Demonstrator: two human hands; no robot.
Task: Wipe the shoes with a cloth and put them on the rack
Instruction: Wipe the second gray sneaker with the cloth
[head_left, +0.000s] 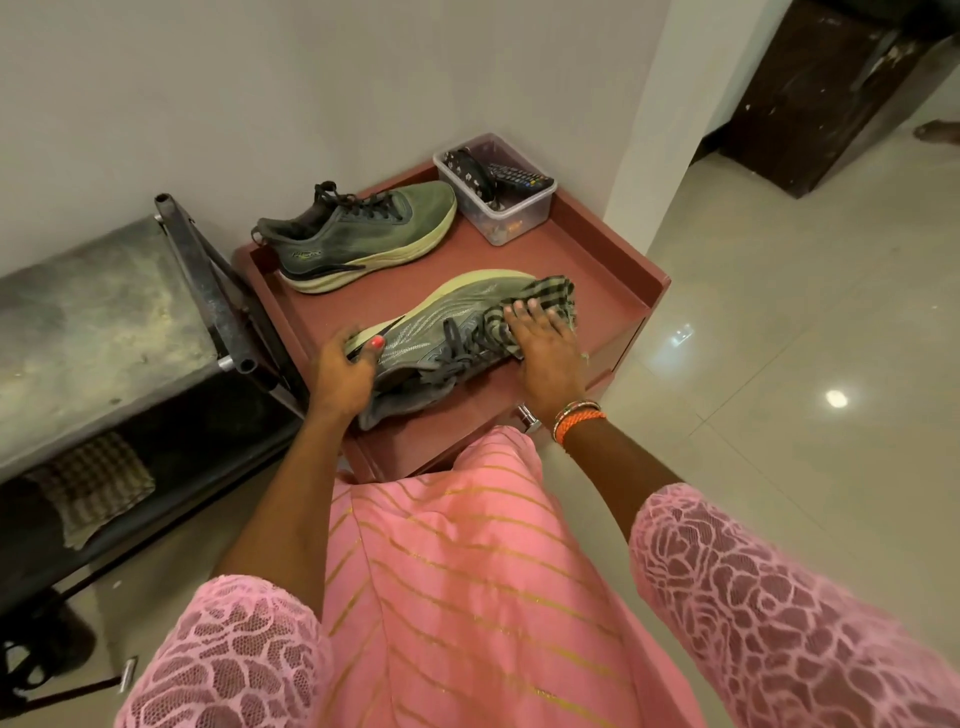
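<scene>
Glossy cream tiled floor (779, 364), white wall corner (623, 104).
Far left: dark metal rack (208, 291), checked rag (93, 488) on lower shelf.
Reddish-brown rimmed cabinet top (597, 244) carries upright olive-green sneaker (358, 234) at back.
Front: second green sneaker (441, 332) tipped on side.
Left hand (343, 374) grips its heel.
Right hand (545, 353), fingers flat, presses green-black checked cloth (540, 306) onto toe.
Clear plastic box (493, 187) with remote in back right corner.
</scene>
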